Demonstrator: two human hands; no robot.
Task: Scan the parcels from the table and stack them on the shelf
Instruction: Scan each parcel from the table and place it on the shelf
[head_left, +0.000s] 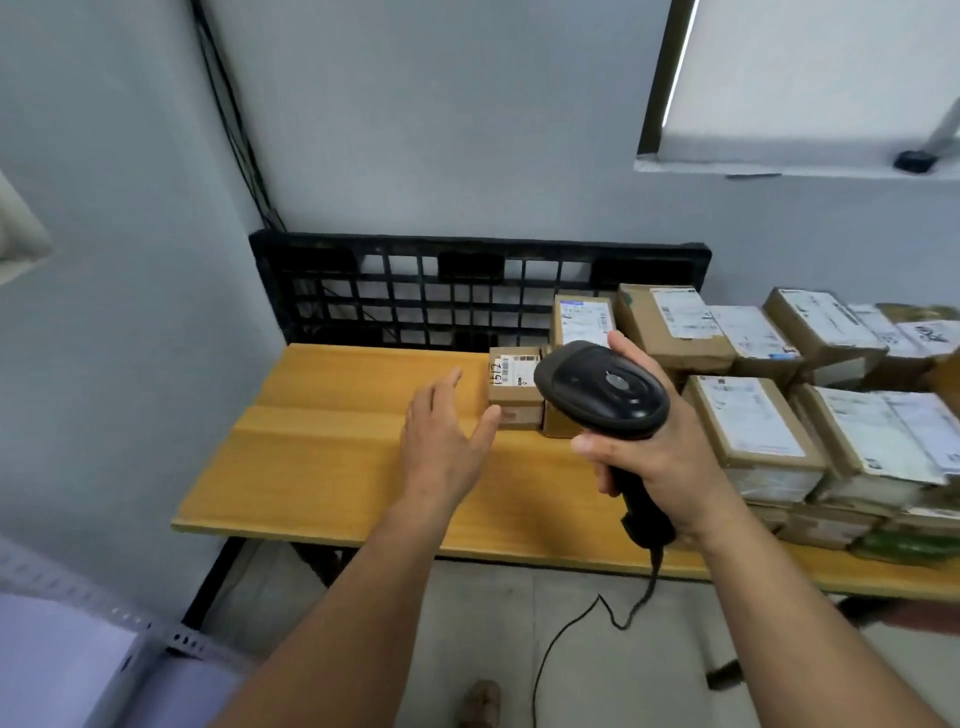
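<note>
Small parcel (514, 387) at thumb of L grip (447, 441), spread, empty: prob light, stiff cardboard; pinch sides. R grip (660, 452) holds scanner (602, 387).

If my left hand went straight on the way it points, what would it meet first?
Probably the small brown cardboard box with a white label; the open left hand has its thumb nearly at it, though depth is unclear.
</note>
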